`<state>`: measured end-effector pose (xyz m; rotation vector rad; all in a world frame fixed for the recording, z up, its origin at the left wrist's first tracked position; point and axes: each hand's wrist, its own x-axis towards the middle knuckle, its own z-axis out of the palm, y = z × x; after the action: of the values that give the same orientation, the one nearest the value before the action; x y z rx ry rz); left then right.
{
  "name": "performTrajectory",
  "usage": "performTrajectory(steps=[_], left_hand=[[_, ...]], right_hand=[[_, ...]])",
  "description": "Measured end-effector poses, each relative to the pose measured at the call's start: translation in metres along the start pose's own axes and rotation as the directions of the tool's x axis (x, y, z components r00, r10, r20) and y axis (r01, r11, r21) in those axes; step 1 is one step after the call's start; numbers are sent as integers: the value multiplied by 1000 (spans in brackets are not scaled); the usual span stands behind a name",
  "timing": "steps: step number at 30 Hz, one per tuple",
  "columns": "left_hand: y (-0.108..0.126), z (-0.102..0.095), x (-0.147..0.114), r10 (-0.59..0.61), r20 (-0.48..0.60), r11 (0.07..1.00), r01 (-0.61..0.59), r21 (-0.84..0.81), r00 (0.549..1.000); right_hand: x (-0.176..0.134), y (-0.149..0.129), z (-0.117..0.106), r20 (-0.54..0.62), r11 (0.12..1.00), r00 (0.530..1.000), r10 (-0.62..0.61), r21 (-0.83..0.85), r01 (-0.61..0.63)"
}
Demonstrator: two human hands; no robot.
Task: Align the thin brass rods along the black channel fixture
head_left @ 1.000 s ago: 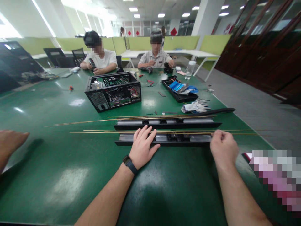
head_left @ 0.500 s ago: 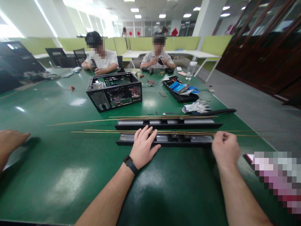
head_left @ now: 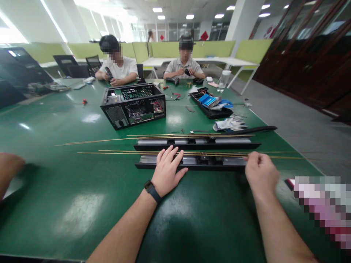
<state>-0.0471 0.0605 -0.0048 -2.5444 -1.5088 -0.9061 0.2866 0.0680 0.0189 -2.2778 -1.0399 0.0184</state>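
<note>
My left hand (head_left: 168, 171) lies flat with spread fingers across the near black channel-shaped bar (head_left: 153, 166) and the thin gold-coloured rods over it. At that bar's right end my right hand (head_left: 261, 170) is closed in a pinch on a thin gold-coloured rod (head_left: 233, 155), which runs along the bar and sticks out past both its ends. Just behind lies a second, similar black bar (head_left: 197, 147), with more thin gold-coloured rods (head_left: 115, 140) along its top. Both bars have grey inner strips and dark blocks inside.
Beyond the bars stand an open computer case (head_left: 133, 107) and a black tray (head_left: 216, 114) of parts. White gloves (head_left: 230, 124) and a black strip (head_left: 255, 130) lie to the right. Another person's hand (head_left: 11, 166) is at the left edge; two people (head_left: 117, 67) sit opposite.
My right hand has shifted slightly left, and the pinched rod's left end reaches farther left. My left hand stays put. The other person's hand at the left edge has drawn back leftward.
</note>
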Motion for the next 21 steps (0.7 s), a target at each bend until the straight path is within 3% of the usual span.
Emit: performTrajectory(steps=[7,14,21], left_hand=[[-1,0,0,5,1,1000,-5,6,1000],[-2,0,0,10,-2,1000,-10,1,1000],[0,0,0,0,0,1000,0,-5,1000]], right_hand=[[-6,-7,-4,37,998,999,-26,56,24],[-2,-4,-4,-15,997,999,31,69,-30],[-2,-2,-2,15,998,1000,-13,62,12]])
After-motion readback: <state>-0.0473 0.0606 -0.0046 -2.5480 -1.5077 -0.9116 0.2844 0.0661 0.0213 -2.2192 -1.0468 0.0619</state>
